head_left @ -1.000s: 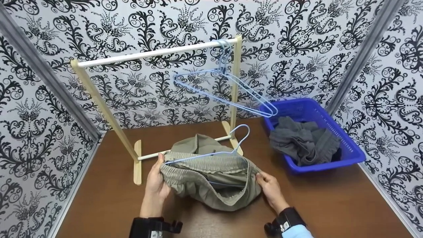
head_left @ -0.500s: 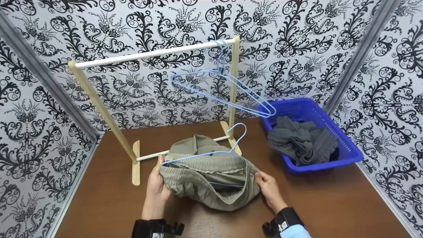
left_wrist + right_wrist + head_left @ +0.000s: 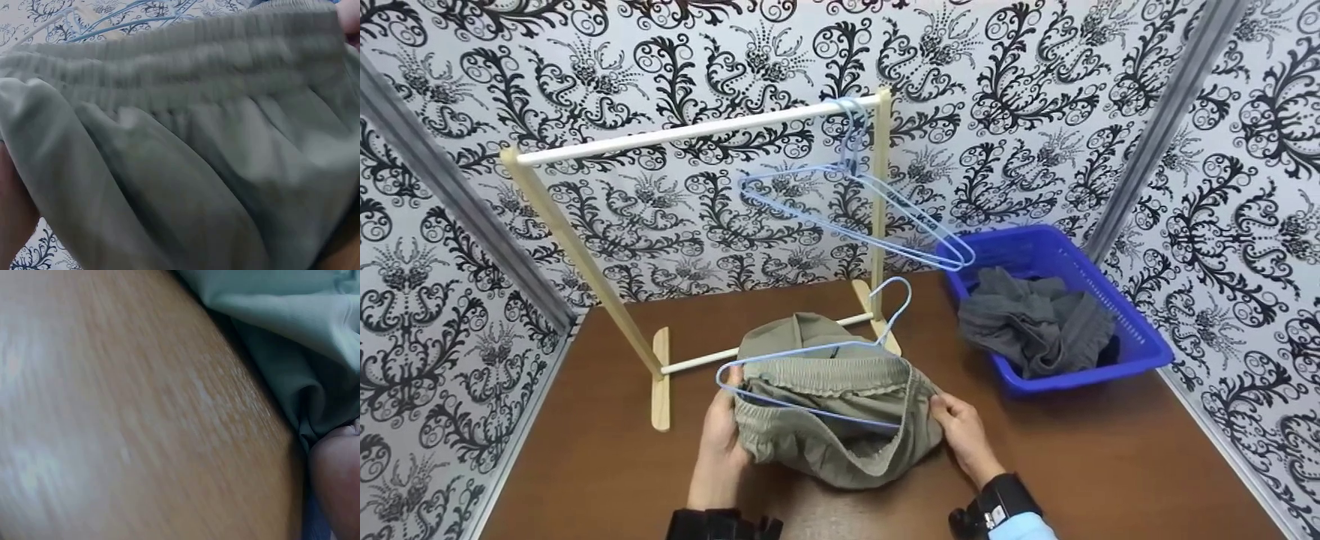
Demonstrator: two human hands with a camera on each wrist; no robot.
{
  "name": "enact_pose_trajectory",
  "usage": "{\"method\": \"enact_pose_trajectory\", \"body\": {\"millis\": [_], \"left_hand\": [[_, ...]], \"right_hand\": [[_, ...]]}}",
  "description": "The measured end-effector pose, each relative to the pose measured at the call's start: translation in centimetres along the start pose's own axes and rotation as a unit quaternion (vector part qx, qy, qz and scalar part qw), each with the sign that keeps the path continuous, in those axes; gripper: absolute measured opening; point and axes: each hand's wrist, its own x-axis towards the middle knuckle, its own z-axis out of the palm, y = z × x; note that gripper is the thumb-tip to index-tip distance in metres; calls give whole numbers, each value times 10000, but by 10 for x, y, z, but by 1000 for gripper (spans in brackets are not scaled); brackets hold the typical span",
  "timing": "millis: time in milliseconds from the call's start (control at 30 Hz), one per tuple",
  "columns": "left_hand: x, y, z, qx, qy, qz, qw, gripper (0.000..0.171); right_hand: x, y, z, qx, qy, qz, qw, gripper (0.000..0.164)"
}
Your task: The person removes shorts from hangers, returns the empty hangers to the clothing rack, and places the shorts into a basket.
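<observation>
Olive-green elastic-waist pants (image 3: 810, 442) lie bunched over the table with their waistband spread wide. At its left side my left hand (image 3: 724, 439) grips the band, thumb up. My right hand (image 3: 966, 436) pinches the opposite side. A light blue hanger (image 3: 802, 350) slants across the opening, hook up at the right. Its left end sticks out past the band by my left thumb, while its right end is hidden inside the pants. Gathered waistband cloth of the pants (image 3: 169, 84) fills most of the left wrist view. A fingertip presses the fabric in the right wrist view.
Behind the pants stands a wooden rack (image 3: 690, 133) with a white rail. More blue hangers (image 3: 851, 169) hang at its right end. On the right, a blue basket (image 3: 1140, 341) holds dark grey clothing (image 3: 1039, 319). Patterned walls enclose the brown table (image 3: 592, 465).
The hanger's left end has come out of the waistband and now shows beyond its left edge. Both hands keep their holds on the pants. The head view has shifted slightly.
</observation>
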Motion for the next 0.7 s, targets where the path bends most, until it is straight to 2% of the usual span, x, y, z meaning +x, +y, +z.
{"method": "enact_pose_trajectory", "body": {"millis": [167, 333, 533, 700], "left_hand": [[0, -2, -1, 184, 274, -8, 9995, 26], [0, -1, 0, 618, 670, -28, 9958, 29], [2, -2, 1, 1119, 1100, -43, 9876, 34], [3, -4, 3, 1663, 1279, 16, 9777, 32]], "right_hand": [[-1, 2, 2, 5, -31, 61, 10000, 28], [-1, 1, 1, -10, -16, 51, 10000, 25], [0, 0, 0, 60, 16, 51, 10000, 23], [1, 1, -1, 39, 59, -12, 10000, 26]]}}
